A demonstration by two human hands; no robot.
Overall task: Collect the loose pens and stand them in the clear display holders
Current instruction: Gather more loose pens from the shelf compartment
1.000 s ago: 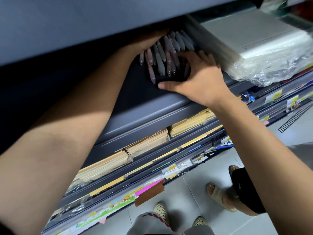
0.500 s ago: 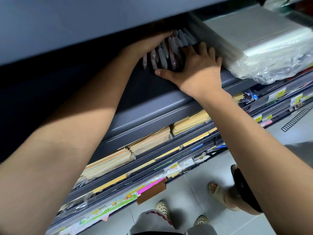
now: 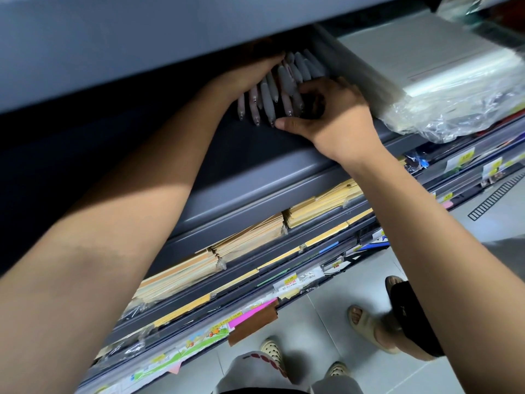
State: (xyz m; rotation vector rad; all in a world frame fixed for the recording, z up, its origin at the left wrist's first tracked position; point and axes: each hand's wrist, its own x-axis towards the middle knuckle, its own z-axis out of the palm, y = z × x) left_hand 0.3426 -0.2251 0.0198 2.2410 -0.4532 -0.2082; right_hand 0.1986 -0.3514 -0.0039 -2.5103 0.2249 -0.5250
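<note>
Pens (about a dozen, one bundle) are clasped by the curled right hand; the grip of the left hand, fingers hidden, cannot be told.

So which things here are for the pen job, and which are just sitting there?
For the job: pens, left hand, right hand.
Just sitting there: plastic-wrapped paper stack, brown envelopes, price tags.

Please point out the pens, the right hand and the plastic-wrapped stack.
pens [image 3: 268, 102], head view, grey barrel of one pen.
right hand [image 3: 338, 120], head view, back of the hand.
plastic-wrapped stack [image 3: 426, 78], head view, its top face.
</note>
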